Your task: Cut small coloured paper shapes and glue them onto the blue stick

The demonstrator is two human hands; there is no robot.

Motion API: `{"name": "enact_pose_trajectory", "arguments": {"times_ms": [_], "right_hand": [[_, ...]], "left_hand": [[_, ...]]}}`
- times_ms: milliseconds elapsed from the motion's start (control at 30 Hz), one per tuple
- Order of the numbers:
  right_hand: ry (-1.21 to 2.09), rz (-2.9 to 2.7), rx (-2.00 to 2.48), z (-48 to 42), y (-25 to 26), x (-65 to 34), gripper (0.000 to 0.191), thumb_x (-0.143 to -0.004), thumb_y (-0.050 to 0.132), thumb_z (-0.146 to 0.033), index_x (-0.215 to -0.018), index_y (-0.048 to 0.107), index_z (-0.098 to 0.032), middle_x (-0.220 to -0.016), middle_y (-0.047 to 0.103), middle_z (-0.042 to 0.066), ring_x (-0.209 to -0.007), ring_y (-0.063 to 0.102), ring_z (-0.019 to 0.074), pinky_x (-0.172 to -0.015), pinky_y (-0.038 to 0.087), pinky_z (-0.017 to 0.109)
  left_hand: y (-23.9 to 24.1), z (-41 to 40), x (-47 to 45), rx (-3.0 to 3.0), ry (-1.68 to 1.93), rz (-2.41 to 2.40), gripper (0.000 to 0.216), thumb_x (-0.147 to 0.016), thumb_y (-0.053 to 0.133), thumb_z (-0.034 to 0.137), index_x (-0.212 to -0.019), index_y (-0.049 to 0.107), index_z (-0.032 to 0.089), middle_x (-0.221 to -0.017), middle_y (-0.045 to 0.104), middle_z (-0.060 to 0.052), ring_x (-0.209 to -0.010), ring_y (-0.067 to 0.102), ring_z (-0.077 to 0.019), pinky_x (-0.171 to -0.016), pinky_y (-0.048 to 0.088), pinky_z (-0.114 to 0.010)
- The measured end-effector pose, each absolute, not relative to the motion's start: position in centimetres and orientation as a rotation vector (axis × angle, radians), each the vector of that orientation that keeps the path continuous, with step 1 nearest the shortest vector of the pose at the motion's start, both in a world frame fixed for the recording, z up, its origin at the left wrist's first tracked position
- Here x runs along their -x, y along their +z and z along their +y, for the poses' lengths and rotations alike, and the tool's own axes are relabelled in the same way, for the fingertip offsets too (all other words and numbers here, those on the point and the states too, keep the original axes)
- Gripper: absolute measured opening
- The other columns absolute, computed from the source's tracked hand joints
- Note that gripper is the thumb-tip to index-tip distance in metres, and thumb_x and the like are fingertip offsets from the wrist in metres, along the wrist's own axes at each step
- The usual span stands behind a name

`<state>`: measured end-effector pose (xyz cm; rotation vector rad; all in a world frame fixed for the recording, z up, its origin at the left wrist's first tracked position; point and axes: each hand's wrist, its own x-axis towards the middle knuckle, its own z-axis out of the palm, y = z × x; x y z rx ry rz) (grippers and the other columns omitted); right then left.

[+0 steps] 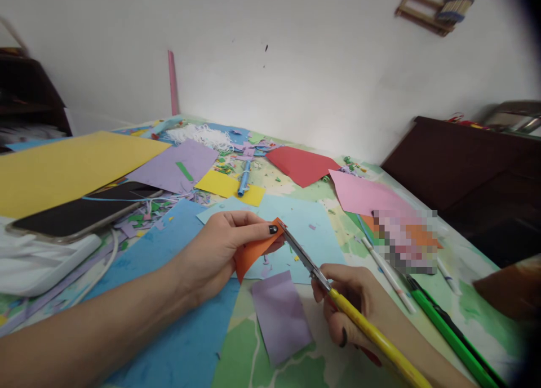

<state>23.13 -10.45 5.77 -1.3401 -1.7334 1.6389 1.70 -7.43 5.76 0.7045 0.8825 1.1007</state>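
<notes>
In the head view, my left hand (224, 239) pinches a small folded-looking piece of orange paper (252, 255) between thumb and fingers. My right hand (359, 298) is wrapped around a pair of scissors (306, 261) with yellow handles. The blade tips reach the upper right corner of the orange paper, beside my left thumb; whether they touch it I cannot tell. Beneath both hands lie a light blue sheet (323, 224) and a purple paper rectangle (282, 320). A larger blue sheet (177, 309) extends under my left forearm.
At left, a phone (80, 210) rests near a white plastic object (51, 264) and a yellow sheet (80, 163). Paper scraps and white string (200, 135) lie behind. Red paper (302, 164), pink paper (367, 191), a white pen (389, 275) and a green cutter (452, 331) are rightward.
</notes>
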Motion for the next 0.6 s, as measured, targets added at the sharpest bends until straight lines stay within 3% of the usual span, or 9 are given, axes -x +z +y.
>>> {"name": "enact_pose_trajectory", "arguments": {"times_ms": [333, 600], "right_hand": [[1.645, -1.71, 1.345, -10.6, 5.51, -23.07, 0.043, -0.058, 0.081, -0.044, -0.068, 0.049, -0.017, -0.051, 0.052, -0.006, -0.038, 0.03, 0.0023, -0.033, 0.021, 0.016], [1.579, -1.74, 1.34, -10.47, 5.08, -23.32, 0.048, -0.057, 0.079, -0.054, -0.067, 0.05, -0.016, -0.049, 0.048, -0.005, -0.044, 0.029, 0.0043, -0.039, 0.02, 0.019]], "left_hand": [[5.95, -7.46, -1.79, -0.696, 1.106, 0.896, 0.011, -0.068, 0.074, 0.013, -0.06, 0.066, 0.013, -0.085, 0.075, -0.011, -0.088, 0.068, -0.0214, -0.078, 0.053, -0.028], [5.74, -7.49, -1.71, -0.703, 1.108, 0.879, 0.011, -0.069, 0.074, 0.013, -0.06, 0.067, 0.013, -0.084, 0.075, -0.01, -0.086, 0.069, -0.02, -0.076, 0.053, -0.025]]}}
